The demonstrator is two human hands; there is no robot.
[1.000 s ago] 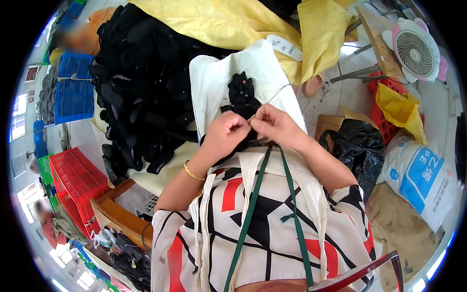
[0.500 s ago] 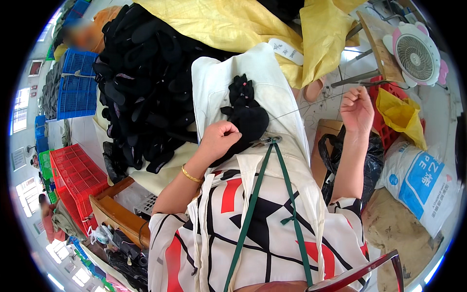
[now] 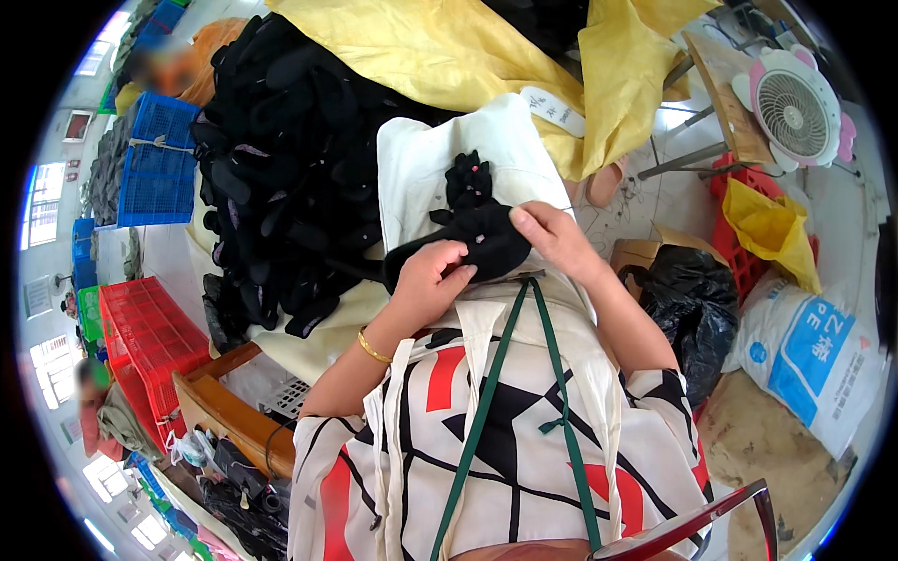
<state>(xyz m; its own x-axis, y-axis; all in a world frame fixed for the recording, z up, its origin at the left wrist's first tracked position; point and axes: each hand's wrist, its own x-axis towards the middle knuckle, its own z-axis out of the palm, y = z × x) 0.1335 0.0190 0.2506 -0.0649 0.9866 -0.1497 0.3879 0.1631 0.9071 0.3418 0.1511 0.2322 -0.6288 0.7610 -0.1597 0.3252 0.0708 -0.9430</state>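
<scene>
A black cloth piece, rounded like a shoe upper, lies across my lap with a small pale ornament on it. My left hand is closed on its near left edge, thumb and fingers pinching the cloth. At its right edge, my right hand grips the cloth with the thumb on top; whether a needle is in those fingers is too small to tell. Just beyond sit small black cloth flowers with a pinkish bead, on the white cloth over my lap. A green cord hangs down my front.
A big heap of black cloth pieces lies to the left, against yellow sheeting. Blue crates and a red crate stand farther left. At right are a fan, a black bag and a white sack.
My right hand has come down from its raised place at the right, where a thread stretched to the cloth, and now grips the cloth's right edge. The cloth has been turned and lifted a little.
</scene>
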